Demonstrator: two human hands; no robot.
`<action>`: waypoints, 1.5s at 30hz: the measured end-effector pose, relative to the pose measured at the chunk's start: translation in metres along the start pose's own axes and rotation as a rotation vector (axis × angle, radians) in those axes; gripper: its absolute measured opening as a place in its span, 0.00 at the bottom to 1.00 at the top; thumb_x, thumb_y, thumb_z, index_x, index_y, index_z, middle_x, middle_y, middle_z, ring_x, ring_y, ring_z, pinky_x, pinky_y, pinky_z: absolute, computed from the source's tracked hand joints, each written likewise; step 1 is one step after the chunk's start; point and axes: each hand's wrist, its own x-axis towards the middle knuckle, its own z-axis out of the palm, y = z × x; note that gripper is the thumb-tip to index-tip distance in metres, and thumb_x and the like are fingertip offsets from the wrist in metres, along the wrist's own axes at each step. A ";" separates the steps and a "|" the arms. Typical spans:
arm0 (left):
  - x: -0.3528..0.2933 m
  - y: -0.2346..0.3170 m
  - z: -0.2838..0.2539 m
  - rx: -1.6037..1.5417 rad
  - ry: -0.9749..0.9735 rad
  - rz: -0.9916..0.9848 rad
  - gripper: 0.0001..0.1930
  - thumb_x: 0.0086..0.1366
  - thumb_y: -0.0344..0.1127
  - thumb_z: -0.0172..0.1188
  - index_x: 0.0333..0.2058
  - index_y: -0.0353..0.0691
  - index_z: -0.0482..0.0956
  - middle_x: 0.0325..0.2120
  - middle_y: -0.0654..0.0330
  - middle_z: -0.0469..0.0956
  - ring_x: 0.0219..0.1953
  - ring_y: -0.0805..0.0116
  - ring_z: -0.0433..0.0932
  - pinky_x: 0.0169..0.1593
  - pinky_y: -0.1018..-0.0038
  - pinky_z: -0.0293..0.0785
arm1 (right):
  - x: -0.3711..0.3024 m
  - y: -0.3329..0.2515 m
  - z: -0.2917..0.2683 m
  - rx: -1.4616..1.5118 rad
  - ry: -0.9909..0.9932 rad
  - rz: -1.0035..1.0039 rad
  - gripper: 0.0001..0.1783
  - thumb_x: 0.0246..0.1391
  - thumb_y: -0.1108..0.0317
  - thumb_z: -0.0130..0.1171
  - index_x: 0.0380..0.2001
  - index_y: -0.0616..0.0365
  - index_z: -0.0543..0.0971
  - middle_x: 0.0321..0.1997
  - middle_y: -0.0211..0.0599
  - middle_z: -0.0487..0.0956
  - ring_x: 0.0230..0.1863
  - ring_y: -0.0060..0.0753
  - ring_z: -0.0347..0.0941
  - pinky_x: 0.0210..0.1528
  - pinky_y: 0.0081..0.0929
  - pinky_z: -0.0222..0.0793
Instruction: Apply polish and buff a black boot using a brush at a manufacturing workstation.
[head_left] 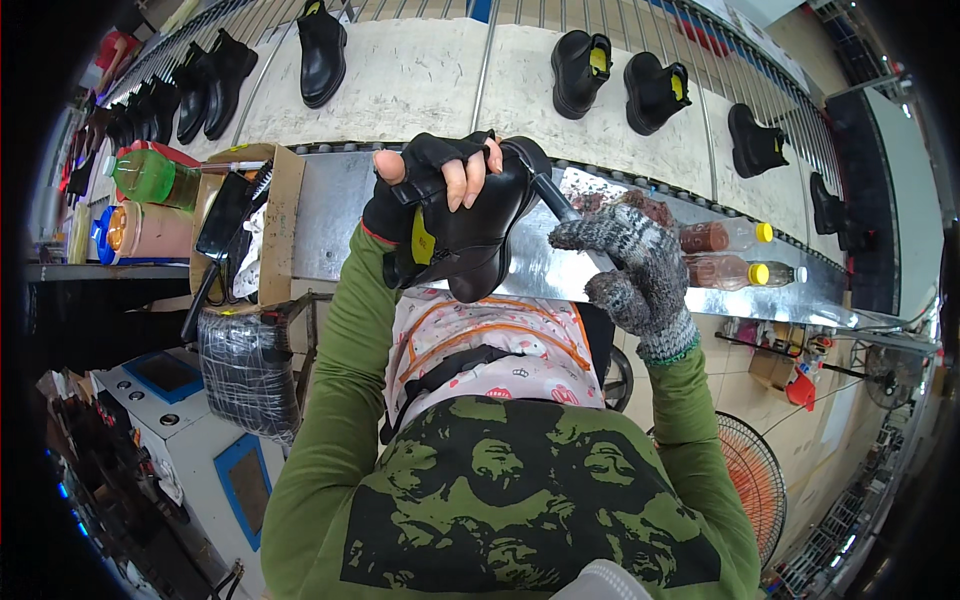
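Observation:
In front of my chest a black ankle boot (470,225) is held up and tilted, its yellow lining showing in the opening. My left hand (440,175), in a black fingerless glove, grips the boot from above, with bare fingertips lying over its upper. A grey knitted glove covers my right hand (635,265). Its fingers are wrapped round a dark rod-like tool (557,200), whose far end meets the edge of the boot's sole. The lower part of the tool is mostly hidden by the glove.
A metal ledge (330,225) runs before me, with bottles with yellow caps (725,271) at right. Beyond, several black boots (322,55) stand on a pale conveyor (410,70). At left is a cardboard box (283,220) holding brushes. A fan (745,470) stands at lower right.

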 end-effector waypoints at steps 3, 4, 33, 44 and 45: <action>0.000 0.000 0.000 0.003 0.010 -0.007 0.45 0.56 0.76 0.24 0.19 0.39 0.75 0.17 0.64 0.73 0.26 0.70 0.70 0.53 0.64 0.51 | 0.001 0.002 0.000 -0.002 -0.015 -0.009 0.29 0.50 0.45 0.48 0.36 0.62 0.80 0.35 0.41 0.80 0.39 0.40 0.77 0.47 0.33 0.68; -0.001 0.001 0.000 0.015 0.024 -0.008 0.45 0.56 0.76 0.24 0.19 0.39 0.75 0.18 0.64 0.73 0.26 0.70 0.70 0.53 0.64 0.51 | 0.000 0.003 -0.001 -0.033 -0.023 -0.006 0.29 0.50 0.45 0.47 0.36 0.62 0.80 0.35 0.41 0.80 0.39 0.40 0.77 0.47 0.33 0.68; -0.058 0.013 -0.036 -0.261 0.612 -0.024 0.44 0.54 0.78 0.22 0.18 0.40 0.70 0.25 0.60 0.64 0.49 0.58 0.60 0.61 0.61 0.50 | 0.015 0.051 0.102 0.104 0.195 -0.176 0.28 0.60 0.51 0.39 0.34 0.66 0.80 0.34 0.43 0.80 0.35 0.43 0.75 0.40 0.36 0.69; -0.086 0.014 -0.062 -0.310 0.584 0.016 0.43 0.52 0.79 0.28 0.21 0.40 0.71 0.26 0.61 0.65 0.50 0.59 0.60 0.61 0.60 0.51 | 0.005 0.067 0.125 0.285 0.101 -0.106 0.24 0.56 0.56 0.40 0.35 0.66 0.79 0.36 0.45 0.80 0.38 0.44 0.75 0.43 0.34 0.69; -0.088 0.013 -0.063 -0.311 0.587 0.014 0.43 0.52 0.79 0.28 0.21 0.40 0.71 0.26 0.61 0.65 0.50 0.59 0.60 0.61 0.60 0.51 | 0.003 0.068 0.128 0.288 0.100 -0.103 0.24 0.56 0.56 0.40 0.35 0.66 0.79 0.36 0.45 0.80 0.38 0.44 0.75 0.43 0.34 0.69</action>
